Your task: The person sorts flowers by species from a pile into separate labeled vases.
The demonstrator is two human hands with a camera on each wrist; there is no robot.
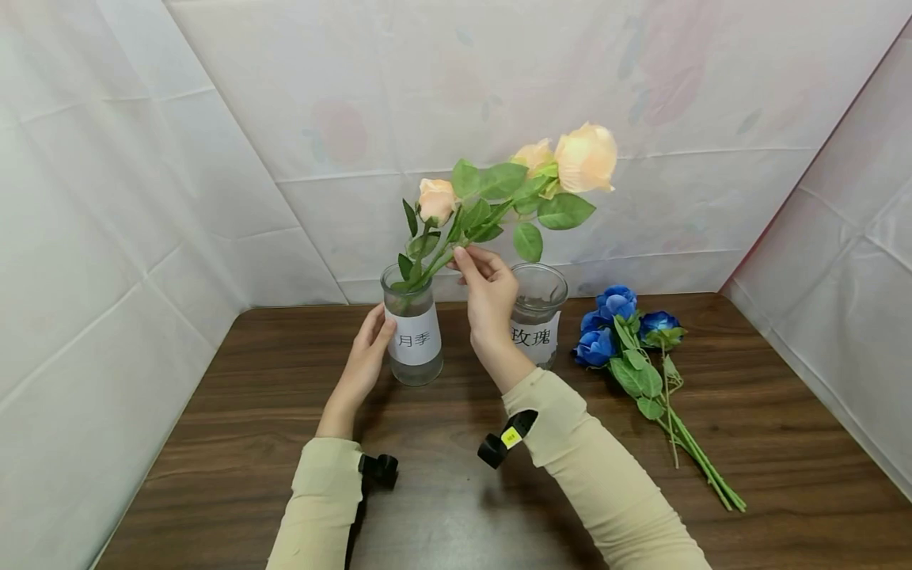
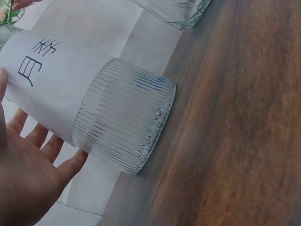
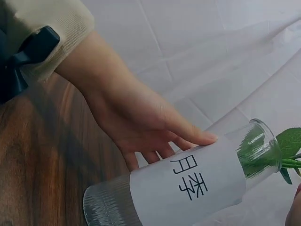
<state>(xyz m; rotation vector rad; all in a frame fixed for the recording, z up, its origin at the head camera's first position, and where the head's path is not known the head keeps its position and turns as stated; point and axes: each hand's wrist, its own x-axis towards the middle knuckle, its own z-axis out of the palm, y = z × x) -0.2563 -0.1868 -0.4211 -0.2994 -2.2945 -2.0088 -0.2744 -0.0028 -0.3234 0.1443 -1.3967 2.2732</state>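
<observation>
The right hand pinches a green stem between thumb and fingertips; the left hand grips a glass vase from eight o'clock, thumb on its paper label. Three peach flowers lean from its mouth, one near one o'clock, two out toward two. A second vase stands at three o'clock, partly hidden by the right hand; four blue flowers lie at that vase's four. The left forearm points toward one, the right toward eleven.
</observation>
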